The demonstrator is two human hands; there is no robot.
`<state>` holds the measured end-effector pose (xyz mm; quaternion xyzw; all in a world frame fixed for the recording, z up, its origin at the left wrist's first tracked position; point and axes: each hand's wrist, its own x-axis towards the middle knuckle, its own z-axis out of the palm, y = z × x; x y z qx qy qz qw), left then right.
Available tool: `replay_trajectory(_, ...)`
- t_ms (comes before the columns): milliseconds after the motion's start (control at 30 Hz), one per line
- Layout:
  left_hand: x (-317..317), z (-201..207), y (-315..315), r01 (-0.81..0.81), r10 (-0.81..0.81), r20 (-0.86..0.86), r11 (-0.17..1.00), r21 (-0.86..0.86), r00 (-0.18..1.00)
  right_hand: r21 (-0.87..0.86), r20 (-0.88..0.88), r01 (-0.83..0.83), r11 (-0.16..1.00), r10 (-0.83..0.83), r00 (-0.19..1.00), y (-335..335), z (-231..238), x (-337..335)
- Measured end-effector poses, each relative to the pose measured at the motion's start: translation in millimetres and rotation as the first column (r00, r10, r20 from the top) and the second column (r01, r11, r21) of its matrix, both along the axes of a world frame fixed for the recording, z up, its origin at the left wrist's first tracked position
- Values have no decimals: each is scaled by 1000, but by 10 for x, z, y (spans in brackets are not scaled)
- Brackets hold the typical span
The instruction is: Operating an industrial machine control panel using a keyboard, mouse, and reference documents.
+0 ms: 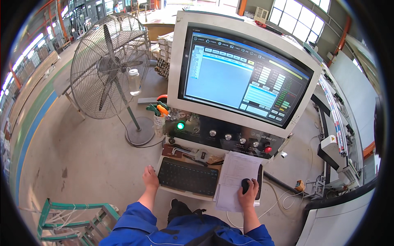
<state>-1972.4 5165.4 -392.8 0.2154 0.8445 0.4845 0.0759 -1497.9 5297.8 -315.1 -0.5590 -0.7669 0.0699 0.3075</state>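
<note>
My right hand (249, 194) is closed over a black computer mouse (245, 185), which sits on a stack of printed paper sheets (232, 180). Just off the left end of a black keyboard (188, 176) is my left hand (150, 178), with its fingers loosely bent and nothing seen in them. The keyboard lies on a pull-out shelf below a control panel (221, 134). Above that stands a large monitor (242, 76) in a pale housing, its screen lit with lists, tables and buttons. A green lamp (180, 125) glows on the panel, and a red knob (268, 149) is at its right end.
Behind the keyboard lie hex keys (180, 151) and a caliper-like tool (202, 155). A cup of orange- and green-handled tools (159, 119) stands left of the panel. Farther left is a big pedestal fan (108, 65); a green metal frame (78, 221) is at lower left. Cables (283, 201) trail at right.
</note>
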Motion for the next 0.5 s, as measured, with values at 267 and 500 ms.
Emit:
replay_trajectory(267, 5, 5, 2, -7, 7, -1, 1000, -13, 1000, 0, -29, -11, 1000, 11, 1000, 2, -13, -4)
replay_trajectory(500, 19, 35, -3, 3, -4, 23, 1000, 12, 1000, 27, -4, -15, 1000, 15, 1000, -4, 26, -20)
